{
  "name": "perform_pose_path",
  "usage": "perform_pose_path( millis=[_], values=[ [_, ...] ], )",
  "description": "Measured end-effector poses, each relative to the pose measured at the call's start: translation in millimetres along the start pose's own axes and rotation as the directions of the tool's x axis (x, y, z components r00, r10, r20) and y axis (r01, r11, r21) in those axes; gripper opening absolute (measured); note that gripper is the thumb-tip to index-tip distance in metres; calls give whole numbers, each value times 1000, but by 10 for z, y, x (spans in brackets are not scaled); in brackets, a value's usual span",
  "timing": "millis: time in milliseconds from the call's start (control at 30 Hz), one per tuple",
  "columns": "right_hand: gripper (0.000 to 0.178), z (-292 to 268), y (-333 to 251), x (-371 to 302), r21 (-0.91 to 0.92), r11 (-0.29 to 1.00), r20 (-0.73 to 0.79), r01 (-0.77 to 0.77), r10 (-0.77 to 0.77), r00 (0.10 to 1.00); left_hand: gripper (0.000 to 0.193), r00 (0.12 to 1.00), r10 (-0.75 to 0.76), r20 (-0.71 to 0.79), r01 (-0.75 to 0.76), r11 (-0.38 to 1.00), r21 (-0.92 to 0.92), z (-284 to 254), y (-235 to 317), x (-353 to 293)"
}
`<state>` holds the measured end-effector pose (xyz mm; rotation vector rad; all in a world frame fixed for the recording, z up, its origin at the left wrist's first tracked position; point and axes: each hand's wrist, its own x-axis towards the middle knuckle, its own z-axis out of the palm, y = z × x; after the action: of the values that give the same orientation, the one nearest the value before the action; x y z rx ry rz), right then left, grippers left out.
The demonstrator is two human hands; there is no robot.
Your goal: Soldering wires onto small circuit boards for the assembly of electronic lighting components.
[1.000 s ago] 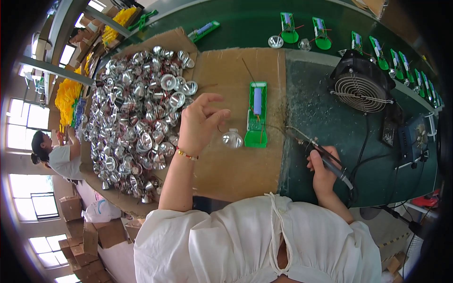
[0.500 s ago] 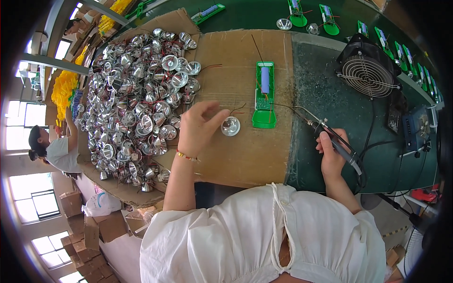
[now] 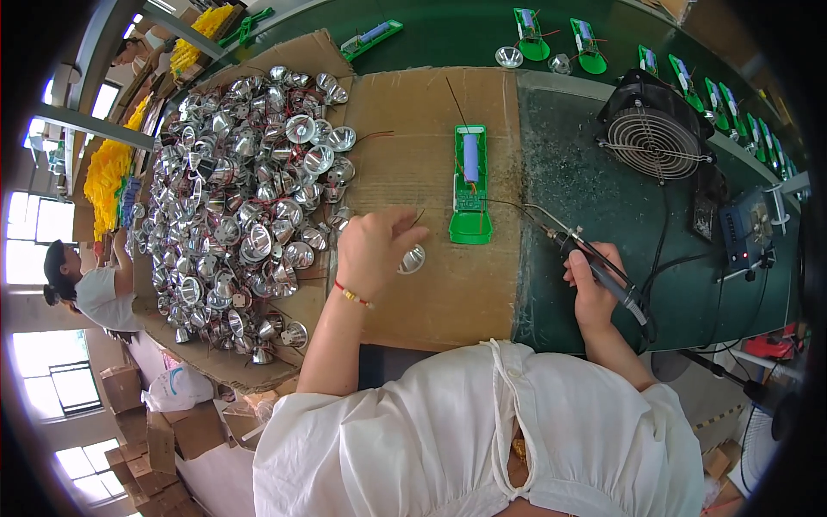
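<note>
A green plastic flashlight housing [image 3: 470,226] lies open on the cardboard, with a purple cylindrical battery [image 3: 471,158] and a small circuit board inside. A black wire sticks up from its far end. My left hand [image 3: 375,254] is left of the housing, thumb and forefinger pinched at the thin wire [image 3: 419,217] of a silver reflector cup [image 3: 413,260], which the hand partly hides. My right hand [image 3: 596,289] grips a soldering iron [image 3: 610,280] with a thin metal feed tube; its tip end points left, close to the housing's circuit board.
A heap of silver reflector cups [image 3: 250,198] with red wires fills the cardboard at left. A black fan [image 3: 655,138] and a blue soldering station [image 3: 745,233] stand at right. More green housings [image 3: 589,52] line the far bench. Another person [image 3: 99,289] is at far left.
My left hand has closed its fingers at the reflector cup's wire, and the cup has shifted slightly nearer me. The soldering iron stays by the housing. The whole view has shifted slightly.
</note>
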<state>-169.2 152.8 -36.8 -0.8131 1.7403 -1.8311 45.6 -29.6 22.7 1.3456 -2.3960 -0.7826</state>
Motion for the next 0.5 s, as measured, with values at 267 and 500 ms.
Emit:
perform_pose_path(
  millis=[267, 500],
  values=[
    [19, 5, -50, -3, 21, 1000, -6, -3, 3, 1000, 18, 996, 27, 88, -44, 979, 200, -28, 38, -19],
    [18, 69, -254, -64, -3, 996, 163, 92, -90, 983, 14, 997, -63, -54, 45, 958, -285, 120, 63, -33]
  ],
)
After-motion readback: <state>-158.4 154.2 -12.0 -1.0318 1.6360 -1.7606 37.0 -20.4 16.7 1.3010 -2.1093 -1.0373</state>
